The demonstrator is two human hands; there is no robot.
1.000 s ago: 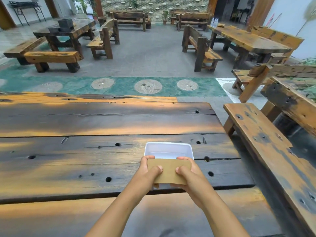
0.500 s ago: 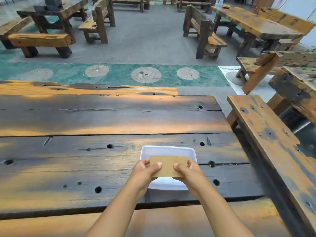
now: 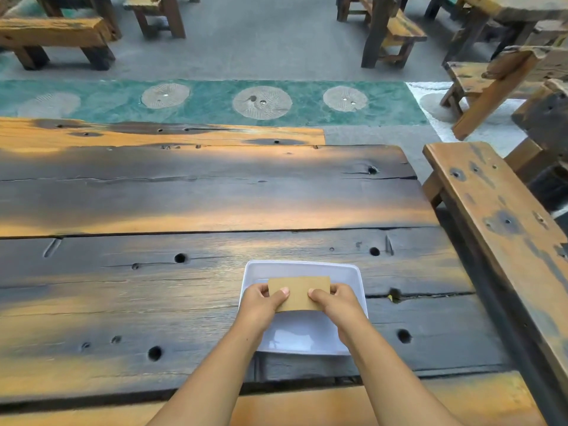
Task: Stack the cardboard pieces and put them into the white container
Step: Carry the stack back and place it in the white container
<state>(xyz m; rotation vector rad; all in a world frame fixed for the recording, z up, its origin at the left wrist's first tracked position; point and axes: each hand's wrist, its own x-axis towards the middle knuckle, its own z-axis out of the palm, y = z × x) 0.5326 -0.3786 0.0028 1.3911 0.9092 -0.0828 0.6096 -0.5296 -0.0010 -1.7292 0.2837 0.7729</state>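
Charred dark plank table (image 3: 153, 302), bare at left. Our left hand (image 3: 261, 305) and right hand (image 3: 335, 304) pinch the flat brown cardboard stack (image 3: 299, 292) by its ends, above the white rectangular plastic container (image 3: 353, 273). Stacking looks done; lowering and release remain.

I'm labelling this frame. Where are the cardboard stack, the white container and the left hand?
cardboard stack (image 3: 298, 291): head view, middle of its top face.
white container (image 3: 299, 336): head view, bare floor near the person.
left hand (image 3: 261, 302): head view, back of the hand.
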